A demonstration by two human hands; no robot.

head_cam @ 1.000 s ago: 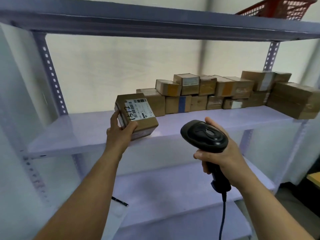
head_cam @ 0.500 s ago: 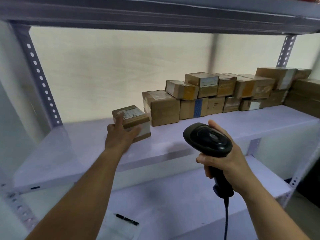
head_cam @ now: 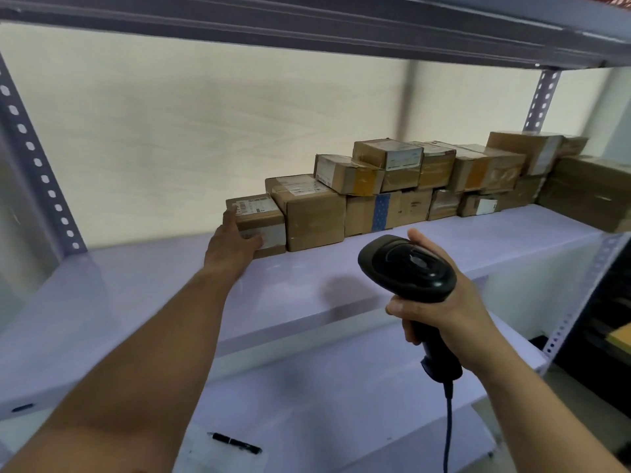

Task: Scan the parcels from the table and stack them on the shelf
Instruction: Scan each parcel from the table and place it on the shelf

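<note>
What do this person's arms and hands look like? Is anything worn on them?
Both arms are bare as far as the view reaches: no sleeve shows on the left forearm or the right forearm. The left hand and the right hand wear no gloves, and no watch, bracelet or ring is visible.

Left hand, right hand bare (forearms likewise).
</note>
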